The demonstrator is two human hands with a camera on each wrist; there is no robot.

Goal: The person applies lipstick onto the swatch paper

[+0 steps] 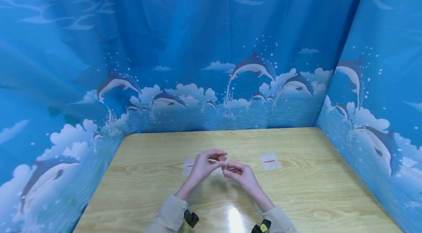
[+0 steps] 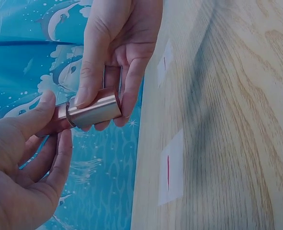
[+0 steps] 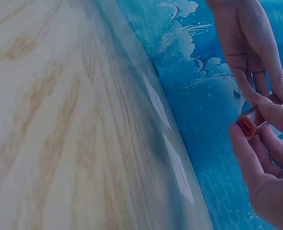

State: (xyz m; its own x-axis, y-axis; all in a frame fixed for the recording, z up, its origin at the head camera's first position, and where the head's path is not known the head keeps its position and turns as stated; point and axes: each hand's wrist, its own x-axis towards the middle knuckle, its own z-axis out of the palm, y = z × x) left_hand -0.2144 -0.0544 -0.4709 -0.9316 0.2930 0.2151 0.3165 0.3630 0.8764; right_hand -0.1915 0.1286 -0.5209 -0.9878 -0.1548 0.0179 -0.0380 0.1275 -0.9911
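A shiny rose-gold lipstick point(image 2: 96, 111) is held between both hands, over the table in the head view. My left hand point(image 1: 202, 169) pinches one end of it between thumb and fingers. My right hand point(image 1: 242, 177) grips the other end, thumb on top and fingers beneath. A seam runs round the tube between the two grips in the left wrist view. The right wrist view shows the round end of the lipstick point(image 3: 247, 126), red inside a gold rim, at the right fingers. Fingers hide part of the tube.
On the wooden table point(image 1: 148, 196) lies a white square point(image 1: 270, 161) with a red line, right of the hands. Another marked white square point(image 1: 188, 167) is beside the left hand, and a third is mostly covered by the hands. A blue dolphin-print curtain point(image 1: 197, 42) encloses the table's back and sides.
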